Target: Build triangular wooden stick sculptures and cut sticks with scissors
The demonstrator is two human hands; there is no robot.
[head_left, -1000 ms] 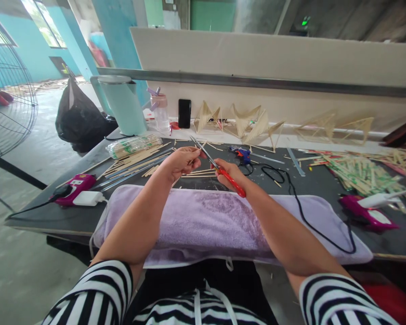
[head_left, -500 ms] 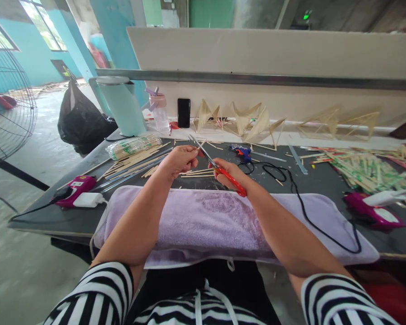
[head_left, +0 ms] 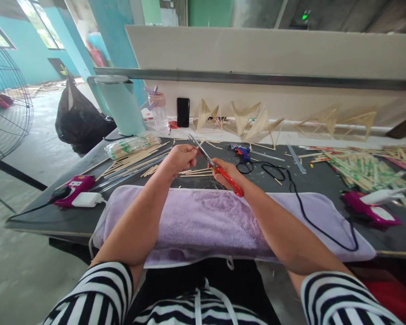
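My right hand [head_left: 226, 173] is closed around the red handles of a pair of scissors [head_left: 230, 179], whose metal blades point up and to the left. The blade tips reach past the fingertips of my left hand [head_left: 183, 159]. That left hand is pinched closed beside the blades; what sits between its fingers is too small to make out. Beneath both hands, thin wooden sticks [head_left: 198, 173] lie on the dark tabletop. A purple towel [head_left: 203, 221] is spread under my forearms along the near edge.
Stick frames [head_left: 246, 118] stand along the back, near a phone [head_left: 183, 112], a bottle [head_left: 158, 110] and a kettle [head_left: 120, 104]. A blue glue gun [head_left: 241, 152] trails its black cord across the towel. Magenta power strips [head_left: 75, 190] sit at both sides; a stick pile [head_left: 362, 167] lies right.
Both hands and the scissors keep nearly the same pose over the sticks. The whole view has shifted very slightly.
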